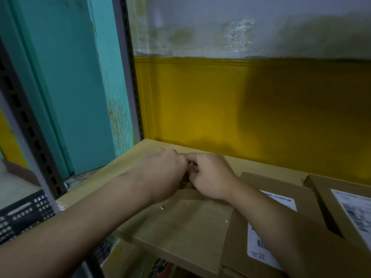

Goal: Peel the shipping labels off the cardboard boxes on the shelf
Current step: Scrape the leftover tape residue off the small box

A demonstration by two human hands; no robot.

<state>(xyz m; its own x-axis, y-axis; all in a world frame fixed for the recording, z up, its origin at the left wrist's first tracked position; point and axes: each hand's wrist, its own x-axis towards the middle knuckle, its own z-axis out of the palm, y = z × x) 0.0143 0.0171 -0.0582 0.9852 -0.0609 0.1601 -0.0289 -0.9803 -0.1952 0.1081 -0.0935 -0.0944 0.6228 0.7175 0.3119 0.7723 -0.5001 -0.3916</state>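
Note:
Three cardboard boxes lie flat on the shelf board (pixel 140 155). The left box (pixel 180 225) has a bare brown top with a few tiny white paper scraps (pixel 162 207). My left hand (pixel 162 169) and my right hand (pixel 210 175) meet at its far edge, fingers curled, fingertips touching each other. Whatever they pinch is hidden between them. The middle box (pixel 259 181) carries a white shipping label (pixel 261 249), partly under my right forearm. The right box (pixel 321 187) carries another white label (pixel 355 209).
A grey slotted shelf upright (pixel 130 77) stands behind at the left, another (pixel 30 137) nearer me. A black plastic crate (pixel 22 215) sits lower left. The yellow and grey wall (pixel 241 107) closes the back. Printed items (pixel 158 265) lie under the shelf.

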